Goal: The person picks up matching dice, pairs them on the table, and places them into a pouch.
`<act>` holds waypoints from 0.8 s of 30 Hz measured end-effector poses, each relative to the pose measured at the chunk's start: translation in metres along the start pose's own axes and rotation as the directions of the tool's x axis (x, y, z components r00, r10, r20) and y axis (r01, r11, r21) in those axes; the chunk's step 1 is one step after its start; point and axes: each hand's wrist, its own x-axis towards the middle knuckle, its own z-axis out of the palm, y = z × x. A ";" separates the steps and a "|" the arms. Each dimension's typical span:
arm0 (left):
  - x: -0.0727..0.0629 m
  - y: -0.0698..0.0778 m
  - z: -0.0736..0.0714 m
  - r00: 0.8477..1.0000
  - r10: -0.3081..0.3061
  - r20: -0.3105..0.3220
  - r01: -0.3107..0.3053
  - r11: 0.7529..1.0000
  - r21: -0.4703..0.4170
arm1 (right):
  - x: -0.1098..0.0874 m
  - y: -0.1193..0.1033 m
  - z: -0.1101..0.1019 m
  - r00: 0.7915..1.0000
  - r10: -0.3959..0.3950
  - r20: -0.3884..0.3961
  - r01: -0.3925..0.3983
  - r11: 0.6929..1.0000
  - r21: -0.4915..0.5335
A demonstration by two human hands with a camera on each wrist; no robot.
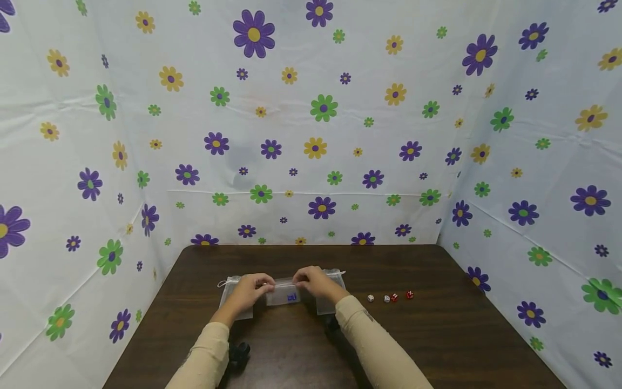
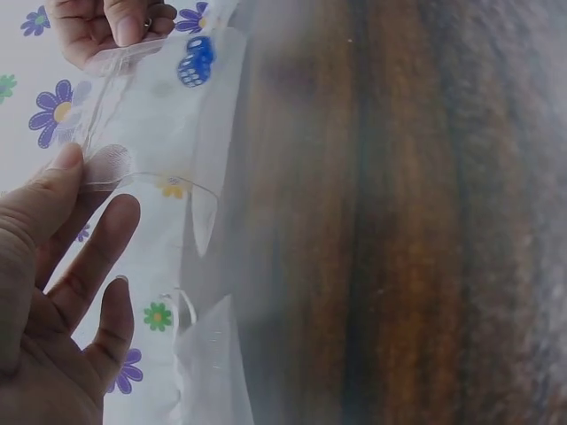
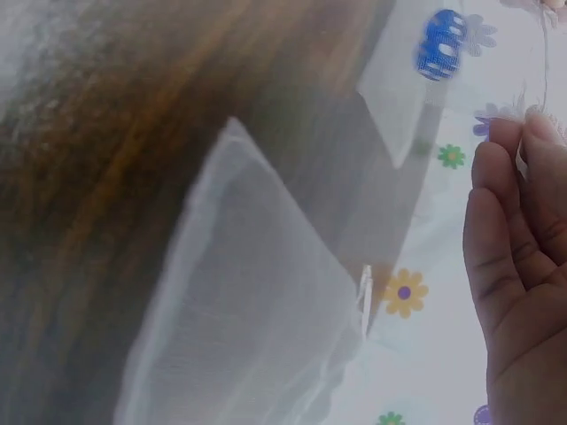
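Note:
Both hands hold a sheer white drawstring pouch point(image 1: 279, 297) up over the table, one at each top corner. Blue dice point(image 2: 196, 62) with white pips show through its mesh. My left hand point(image 1: 249, 292) pinches the left corner between thumb and forefinger, its other fingers loosely bent. At the right corner, my right hand point(image 1: 316, 282) pinches the edge with thumb and fingertips. A second sheer pouch point(image 1: 245, 313) lies flat beneath the left hand, partly covered by it. Another sheer pouch point(image 1: 326, 308) lies by the right hand, with its white cord toward the back.
Several loose dice, white ones point(image 1: 371, 298) and red ones point(image 1: 410, 294), sit on the dark wooden table point(image 1: 301, 351) right of the pouches. A black device point(image 1: 239, 354) is at the left wrist. A flower-printed cloth point(image 1: 320, 162) surrounds the table's back and sides.

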 end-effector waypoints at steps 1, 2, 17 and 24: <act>0.000 0.001 0.000 1.000 -0.002 -0.002 0.002 1.000 0.002 | 0.000 0.000 0.000 1.000 -0.002 -0.003 0.002 1.000 -0.002; 0.001 0.001 -0.001 1.000 -0.009 -0.003 0.009 1.000 0.001 | 0.001 0.000 -0.001 1.000 -0.003 -0.006 0.003 1.000 -0.004; 0.004 0.007 -0.007 0.999 -0.034 -0.016 0.034 0.999 -0.042 | 0.002 -0.005 -0.006 0.996 -0.055 -0.077 0.055 0.998 -0.004; 0.004 0.006 -0.009 0.999 -0.027 -0.037 0.025 0.998 -0.054 | 0.002 -0.008 -0.007 0.995 -0.048 -0.093 0.048 0.999 0.003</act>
